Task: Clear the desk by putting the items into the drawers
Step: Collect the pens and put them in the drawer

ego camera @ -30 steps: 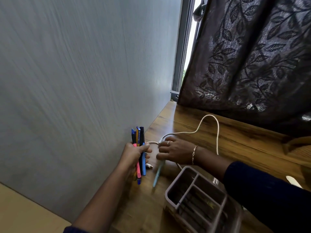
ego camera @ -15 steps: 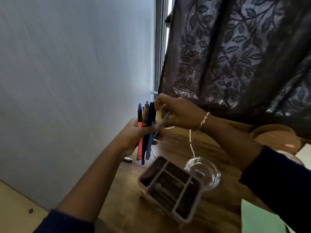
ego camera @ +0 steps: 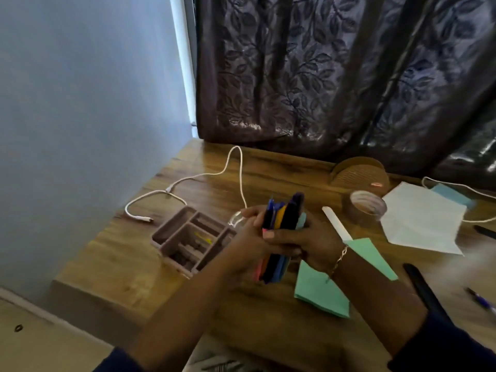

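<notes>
My hands meeting before me, my left hand [ego camera: 248,241] curled round the bundle of pens [ego camera: 285,214] from the left, my right hand [ego camera: 311,241] clasping the same bundle from the right, thumb across its front, bracelet [ego camera: 339,257] on my right wrist, forearms bare

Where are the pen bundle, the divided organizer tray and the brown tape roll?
pen bundle [ego camera: 293,212]: head view, on the dark pen tops sticking up.
organizer tray [ego camera: 169,255]: head view, on its near outer wall.
tape roll [ego camera: 354,217]: head view, on its brown outer side.
</notes>
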`<state>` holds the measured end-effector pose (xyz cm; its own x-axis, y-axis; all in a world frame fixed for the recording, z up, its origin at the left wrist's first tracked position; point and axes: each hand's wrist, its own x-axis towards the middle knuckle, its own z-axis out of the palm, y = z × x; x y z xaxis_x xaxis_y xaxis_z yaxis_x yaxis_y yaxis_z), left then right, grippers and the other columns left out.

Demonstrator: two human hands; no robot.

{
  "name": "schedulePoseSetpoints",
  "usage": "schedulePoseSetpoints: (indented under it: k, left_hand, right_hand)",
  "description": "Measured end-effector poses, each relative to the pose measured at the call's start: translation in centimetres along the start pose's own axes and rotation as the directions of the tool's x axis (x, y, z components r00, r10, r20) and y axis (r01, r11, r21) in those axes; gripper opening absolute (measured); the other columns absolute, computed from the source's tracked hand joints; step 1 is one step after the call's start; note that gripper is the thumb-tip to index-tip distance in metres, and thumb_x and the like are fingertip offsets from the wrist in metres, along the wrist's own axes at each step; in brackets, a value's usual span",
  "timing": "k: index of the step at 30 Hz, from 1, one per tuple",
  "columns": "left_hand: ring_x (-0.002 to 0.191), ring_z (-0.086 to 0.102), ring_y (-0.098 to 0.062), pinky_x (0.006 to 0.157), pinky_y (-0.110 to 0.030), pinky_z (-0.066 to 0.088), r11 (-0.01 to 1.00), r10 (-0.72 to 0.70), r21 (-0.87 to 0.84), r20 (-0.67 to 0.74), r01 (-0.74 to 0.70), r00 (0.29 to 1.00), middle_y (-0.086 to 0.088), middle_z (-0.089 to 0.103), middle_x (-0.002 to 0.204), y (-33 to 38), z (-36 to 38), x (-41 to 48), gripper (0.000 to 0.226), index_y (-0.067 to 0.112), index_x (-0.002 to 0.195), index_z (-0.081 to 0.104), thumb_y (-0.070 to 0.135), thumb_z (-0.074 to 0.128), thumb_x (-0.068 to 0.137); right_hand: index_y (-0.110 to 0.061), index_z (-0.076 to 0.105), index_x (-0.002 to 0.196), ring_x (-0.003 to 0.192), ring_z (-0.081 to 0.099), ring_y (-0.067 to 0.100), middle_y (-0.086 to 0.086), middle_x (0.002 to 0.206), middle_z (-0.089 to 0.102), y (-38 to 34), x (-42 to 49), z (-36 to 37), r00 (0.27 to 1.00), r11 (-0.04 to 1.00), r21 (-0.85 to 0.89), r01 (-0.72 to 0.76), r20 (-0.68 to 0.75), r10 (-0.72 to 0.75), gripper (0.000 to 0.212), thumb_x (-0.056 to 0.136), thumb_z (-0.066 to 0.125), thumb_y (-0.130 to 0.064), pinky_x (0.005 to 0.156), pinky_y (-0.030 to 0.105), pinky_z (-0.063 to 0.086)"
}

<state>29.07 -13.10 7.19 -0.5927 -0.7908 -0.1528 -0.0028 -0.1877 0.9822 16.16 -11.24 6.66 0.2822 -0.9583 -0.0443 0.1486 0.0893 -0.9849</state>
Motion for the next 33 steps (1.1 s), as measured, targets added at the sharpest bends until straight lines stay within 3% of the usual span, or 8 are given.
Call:
schedulePoseSetpoints:
  k: [5, 7, 10, 13, 17, 23, 28, 33]
  left_hand:
    - [0.115, 0.051, -0.025, 0.069, -0.003, 0.041, 0.945, -0.001, 0.325, -0.129, 0.043, 0.992, 0.008, 0.053, 0.096, -2.6, 2.5, -1.0, 0.047, 0.003, 0.125, 0.045, -0.01, 0.057, 0.082]
    - [0.119, 0.052, -0.018, 0.08, -0.008, 0.043, 0.901, 0.085, 0.435, -0.165, -0.005, 0.983, -0.003, 0.056, 0.117, -4.4, 2.4, -1.6, 0.054, 0.007, 0.128, 0.044, -0.003, 0.066, 0.079]
    - [0.114, 0.047, 0.011, 0.085, -0.004, 0.04, 0.826, 0.234, 0.545, -0.099, -0.144, 0.967, 0.022, 0.041, 0.124, -7.7, 1.8, -2.8, 0.072, 0.035, 0.129, 0.03, 0.01, 0.073, 0.076]
    - [0.114, 0.045, 0.001, 0.085, -0.008, 0.039, 0.617, 0.232, 0.787, -0.182, 0.0, 0.956, 0.014, 0.029, 0.14, -9.8, 1.4, -4.6, 0.08, 0.025, 0.144, 0.015, 0.029, 0.067, 0.083]
    - [0.113, 0.047, -0.005, 0.08, -0.007, 0.033, 0.535, 0.267, 0.844, -0.208, 0.035, 0.941, 0.005, 0.014, 0.153, -11.7, 1.3, -6.0, 0.073, 0.023, 0.147, -0.001, 0.03, 0.048, 0.093]
    - [0.116, 0.048, -0.008, 0.093, -0.019, 0.04, 0.618, 0.388, 0.785, -0.267, -0.034, 0.882, -0.001, 0.044, 0.14, -13.7, 0.9, -7.3, 0.066, 0.024, 0.14, 0.027, 0.058, 0.029, 0.084]
    - [0.125, 0.04, -0.006, 0.103, -0.028, 0.04, 0.757, 0.343, 0.653, -0.349, -0.037, 0.872, 0.009, 0.039, 0.14, -13.6, 0.7, -7.6, 0.076, 0.036, 0.136, 0.018, 0.068, 0.04, 0.07]
    - [0.128, 0.037, -0.006, 0.106, -0.025, 0.036, 0.865, 0.269, 0.497, -0.356, -0.063, 0.895, 0.011, 0.036, 0.141, -13.1, 0.8, -7.6, 0.109, 0.038, 0.134, 0.014, 0.085, 0.055, 0.045]
  right_hand:
    - [-0.015, 0.064, 0.093, 0.094, 0.065, 0.016, -0.005, 0.087, 0.071, 3.3, -2.7, -0.7, 0.992, 0.996, -0.089, -0.012, -0.128, 0.001, 0.027, 0.07, 0.076, -0.009, 0.071, 0.025, 0.054]
    - [-0.016, 0.063, 0.094, 0.097, 0.064, 0.016, -0.006, 0.09, 0.07, 4.1, -3.1, -0.6, 0.984, 0.994, -0.113, 0.011, -0.173, -0.031, 0.031, 0.067, 0.078, -0.019, 0.078, 0.03, 0.054]
    - [-0.013, 0.061, 0.091, 0.092, 0.065, 0.017, -0.002, 0.087, 0.069, 4.8, -3.3, -0.4, 0.967, 0.994, -0.068, 0.083, -0.237, -0.097, 0.027, 0.068, 0.074, -0.018, 0.085, 0.031, 0.052]
    - [-0.014, 0.059, 0.099, 0.095, 0.064, 0.018, 0.005, 0.096, 0.067, 6.1, -3.7, 0.4, 0.951, 0.988, -0.153, -0.008, -0.307, -0.04, 0.024, 0.078, 0.068, -0.007, 0.09, 0.032, 0.051]
    - [-0.022, 0.058, 0.096, 0.092, 0.063, 0.014, 0.001, 0.094, 0.065, 8.4, -3.9, 1.3, 0.941, 0.96, -0.273, -0.067, -0.337, -0.03, 0.021, 0.082, 0.064, -0.008, 0.084, 0.028, 0.051]
    - [-0.028, 0.058, 0.092, 0.091, 0.065, 0.014, -0.005, 0.087, 0.067, 8.8, -3.6, 1.6, 0.955, 0.958, -0.288, 0.016, -0.28, -0.101, 0.026, 0.083, 0.064, -0.005, 0.087, 0.027, 0.052]
    - [-0.031, 0.054, 0.093, 0.09, 0.062, 0.009, -0.01, 0.09, 0.063, 9.5, -3.6, 1.9, 0.952, 0.932, -0.363, 0.01, -0.283, -0.121, 0.025, 0.082, 0.066, -0.012, 0.081, 0.019, 0.05]
    - [-0.03, 0.055, 0.105, 0.098, 0.054, -0.008, -0.018, 0.105, 0.056, 7.0, -3.6, 1.1, 0.982, 0.749, -0.646, 0.147, 0.005, -0.188, 0.033, 0.073, 0.06, -0.031, 0.089, 0.01, 0.043]
